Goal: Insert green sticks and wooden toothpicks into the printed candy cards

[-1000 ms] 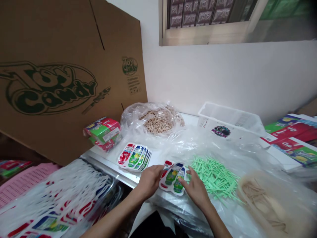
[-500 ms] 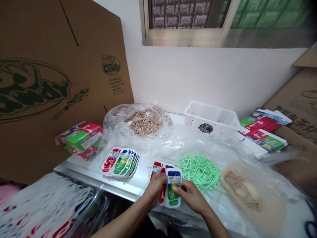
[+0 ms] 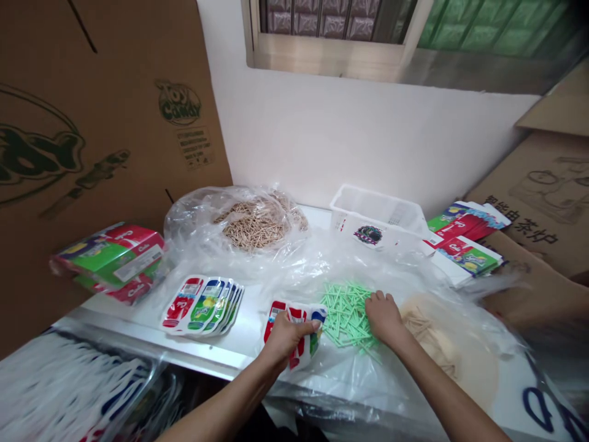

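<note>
My left hand (image 3: 284, 339) is closed on red, green and blue bottle-shaped candy packs (image 3: 298, 316), its thumb lying over the top one. These packs are low over the table's front, just left of a loose pile of green plastic sticks (image 3: 347, 316). At that pile's right edge my right hand (image 3: 384, 314) has its fingers curled down onto the green sticks; its fingertips are partly hidden. Further left, a fanned row of the same kind of packs (image 3: 202, 305) lies on the white table.
A clear bag of tan sticks (image 3: 255, 230) lies behind, beside a white plastic bin (image 3: 377, 218). Printed boxes lie at the left (image 3: 119, 258) and right (image 3: 469, 245). Pale sticks in a bag (image 3: 427, 344) are at right. Large cartons (image 3: 184, 61) flank the table.
My right hand has let go of the green-and-blue pack and moved right to the green sticks. My left hand keeps the packs, now lowered. The view has shifted right.
</note>
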### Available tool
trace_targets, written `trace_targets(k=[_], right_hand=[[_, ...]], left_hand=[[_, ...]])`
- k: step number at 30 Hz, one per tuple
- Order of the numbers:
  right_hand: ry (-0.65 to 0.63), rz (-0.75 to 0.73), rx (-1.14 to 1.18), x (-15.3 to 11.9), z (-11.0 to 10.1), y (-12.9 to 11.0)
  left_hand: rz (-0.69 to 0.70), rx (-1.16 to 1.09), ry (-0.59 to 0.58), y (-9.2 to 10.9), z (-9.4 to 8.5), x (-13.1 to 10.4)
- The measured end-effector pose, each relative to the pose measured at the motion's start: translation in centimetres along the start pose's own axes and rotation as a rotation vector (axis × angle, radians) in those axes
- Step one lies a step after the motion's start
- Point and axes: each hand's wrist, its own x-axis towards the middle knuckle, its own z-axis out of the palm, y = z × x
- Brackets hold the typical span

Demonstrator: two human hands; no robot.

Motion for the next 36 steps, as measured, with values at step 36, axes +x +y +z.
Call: trace_targets(k=[36], right_hand=[[0.201,-0.069,0.966,2.0,-0.6,0.7]], left_hand=[[0.545,0.439,0.208,-1.5,12.8,10.3]])
